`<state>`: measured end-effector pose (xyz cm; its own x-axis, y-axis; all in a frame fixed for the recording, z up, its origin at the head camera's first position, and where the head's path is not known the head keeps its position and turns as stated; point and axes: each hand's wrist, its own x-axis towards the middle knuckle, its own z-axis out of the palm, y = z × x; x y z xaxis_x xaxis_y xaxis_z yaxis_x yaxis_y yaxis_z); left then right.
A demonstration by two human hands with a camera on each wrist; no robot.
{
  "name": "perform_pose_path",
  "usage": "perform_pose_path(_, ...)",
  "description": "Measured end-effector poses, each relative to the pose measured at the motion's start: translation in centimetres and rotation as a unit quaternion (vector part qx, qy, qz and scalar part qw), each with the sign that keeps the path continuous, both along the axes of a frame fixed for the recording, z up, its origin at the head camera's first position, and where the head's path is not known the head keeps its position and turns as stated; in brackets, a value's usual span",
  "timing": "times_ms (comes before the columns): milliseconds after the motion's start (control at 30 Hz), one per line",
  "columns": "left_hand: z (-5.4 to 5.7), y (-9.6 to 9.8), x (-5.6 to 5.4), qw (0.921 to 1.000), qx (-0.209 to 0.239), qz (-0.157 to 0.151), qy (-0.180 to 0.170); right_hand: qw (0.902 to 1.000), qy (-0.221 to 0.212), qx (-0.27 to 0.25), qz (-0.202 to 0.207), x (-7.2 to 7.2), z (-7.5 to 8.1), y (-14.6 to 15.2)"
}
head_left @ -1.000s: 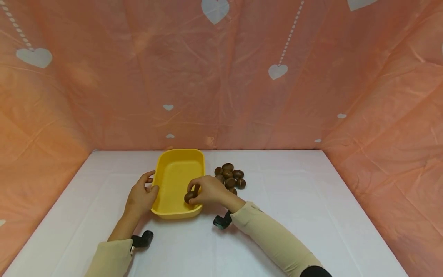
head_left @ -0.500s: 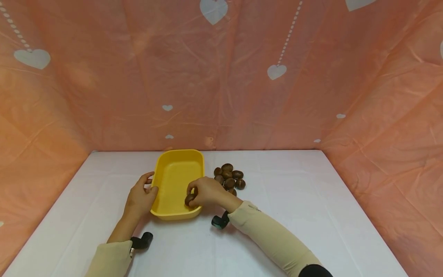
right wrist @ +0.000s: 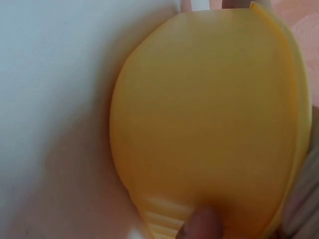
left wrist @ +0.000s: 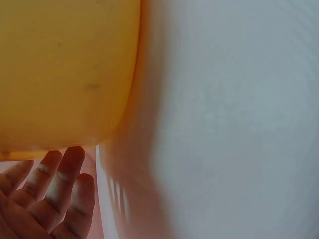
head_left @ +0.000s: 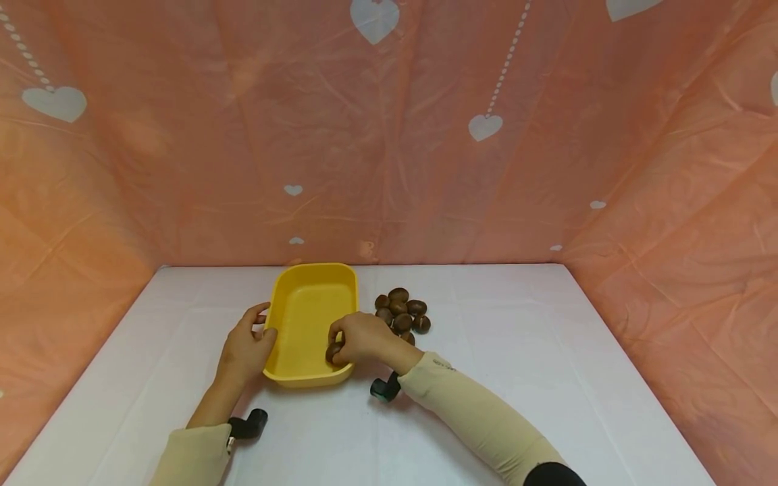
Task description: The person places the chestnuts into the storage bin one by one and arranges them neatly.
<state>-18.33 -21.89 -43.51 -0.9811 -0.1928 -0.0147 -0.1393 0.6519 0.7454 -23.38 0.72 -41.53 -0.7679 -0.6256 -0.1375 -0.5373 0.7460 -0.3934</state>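
Here's the right hand (head_left: 365,336) with fingertips pinching a brown nut (head_left: 332,352) low inside the yellow tray (head_left: 306,382): likely hard, smooth and quick to roll, best nipped across its round sides. Opposite, the left hand (head_left: 246,347) grips the rim; that tray should be light, stiff. Just beyond the right hand, the nut pile (head_left: 398,308). Versus a second ago, the pinched nut sits slightly nearer the tray's right wall.

Creased orange-pink sheeting (head_left: 425,175) rising behind and on both sides, pale hearts (head_left: 374,21) scattered across it, around a white tabletop (head_left: 516,351)!
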Motion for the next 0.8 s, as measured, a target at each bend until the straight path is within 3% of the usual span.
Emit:
perform_pose_path(367, -0.2, -0.1, -0.1, 0.9995, -0.008, -0.009, 0.028, 1.0000, -0.001, 0.002, 0.005, 0.0, 0.2, 0.2)
perform_pose_path(800, -0.3, -0.1, 0.0, 0.9997, -0.008, -0.003, 0.025, 0.9982, 0.042, -0.032, 0.028, -0.4, 0.1, 1.1)
